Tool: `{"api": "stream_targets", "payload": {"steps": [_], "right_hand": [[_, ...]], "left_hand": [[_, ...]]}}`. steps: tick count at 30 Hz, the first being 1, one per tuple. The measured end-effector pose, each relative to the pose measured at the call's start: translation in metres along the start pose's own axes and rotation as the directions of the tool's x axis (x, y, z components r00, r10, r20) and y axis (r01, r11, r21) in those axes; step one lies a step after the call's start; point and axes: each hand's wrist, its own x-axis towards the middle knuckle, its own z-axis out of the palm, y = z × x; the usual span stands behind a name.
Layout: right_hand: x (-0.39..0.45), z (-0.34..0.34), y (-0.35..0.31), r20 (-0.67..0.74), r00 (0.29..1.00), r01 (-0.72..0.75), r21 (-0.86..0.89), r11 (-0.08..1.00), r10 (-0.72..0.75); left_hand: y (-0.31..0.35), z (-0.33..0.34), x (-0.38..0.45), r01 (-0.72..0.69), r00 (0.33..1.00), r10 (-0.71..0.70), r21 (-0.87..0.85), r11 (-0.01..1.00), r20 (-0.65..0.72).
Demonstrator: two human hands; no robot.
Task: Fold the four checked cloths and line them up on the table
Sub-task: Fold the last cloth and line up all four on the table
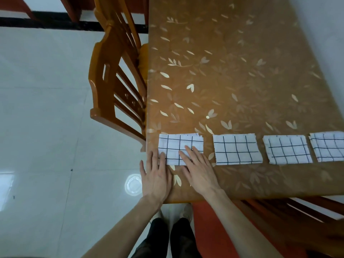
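Observation:
Several white cloths with dark check lines lie folded in a row near the table's front edge. The leftmost cloth (pixel 179 144) sits at the table's left corner. My left hand (pixel 157 176) lies flat with its fingertips on that cloth's near left edge. My right hand (pixel 198 168) rests flat on its near right part, fingers spread. To the right lie a second cloth (pixel 237 149), a third cloth (pixel 288 149) and a fourth cloth (pixel 328 147), which is cut off by the frame's right edge.
The table (pixel 242 71) has a brown covering with a pale leaf pattern. A wooden chair (pixel 115 75) stands against its left side. Another wooden chair (pixel 297 211) stands at the near right. Pale floor tiles lie to the left.

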Motion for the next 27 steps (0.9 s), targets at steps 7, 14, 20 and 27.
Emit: {"api": "stream_targets", "payload": {"steps": [7, 14, 20, 27], "right_hand": [[0.0, -0.001, 0.014, -0.016, 0.999, 0.046, -0.019, 0.999, -0.046], [-0.003, -0.003, 0.023, -0.047, 0.996, 0.073, -0.036, 0.997, -0.075], [-0.011, -0.005, 0.027, -0.078, 0.99, -0.12, 0.017, 0.993, 0.121], [-0.006, 0.0, 0.038, -0.066, 0.994, -0.088, 0.01, 0.996, 0.089]], "left_hand": [[0.011, -0.001, 0.007, -0.176, 0.979, 0.179, 0.037, 0.984, -0.097], [0.02, -0.002, 0.013, -0.148, 0.988, 0.151, 0.055, 0.987, -0.042], [0.033, 0.002, 0.012, -0.082, 0.997, 0.082, -0.017, 0.996, -0.01], [0.037, 0.006, 0.014, -0.036, 0.998, 0.037, -0.023, 0.999, 0.043]]}}
